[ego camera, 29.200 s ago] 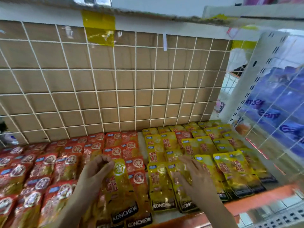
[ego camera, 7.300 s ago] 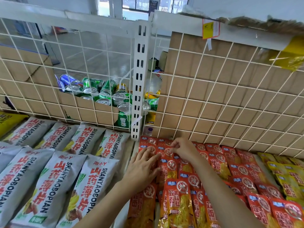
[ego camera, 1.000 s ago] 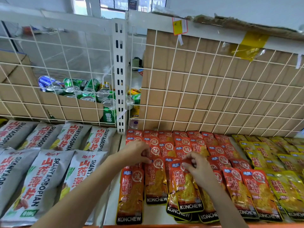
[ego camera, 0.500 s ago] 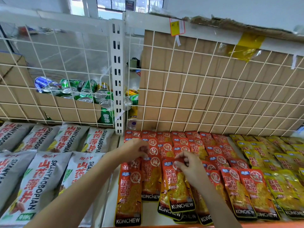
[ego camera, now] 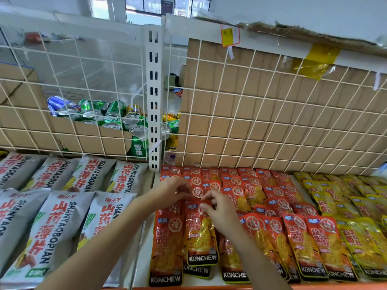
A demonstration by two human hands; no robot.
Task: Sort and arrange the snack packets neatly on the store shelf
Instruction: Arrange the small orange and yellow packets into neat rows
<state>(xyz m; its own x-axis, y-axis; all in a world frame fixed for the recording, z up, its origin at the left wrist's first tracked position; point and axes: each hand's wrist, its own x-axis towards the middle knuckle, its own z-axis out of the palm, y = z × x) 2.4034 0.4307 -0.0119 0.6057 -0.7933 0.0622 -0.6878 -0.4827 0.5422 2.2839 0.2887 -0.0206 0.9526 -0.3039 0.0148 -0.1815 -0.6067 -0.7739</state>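
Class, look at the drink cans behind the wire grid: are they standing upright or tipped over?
Tipped: the cans lean at mixed angles in a cardboard box, several silver tops facing the camera.

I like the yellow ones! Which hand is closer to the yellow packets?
Right. The right hand pinches a red packet left of the yellow packets; the left hand is even farther left.

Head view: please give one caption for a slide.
Right hand pinches the top of a red packet; left hand touches the row beside it.
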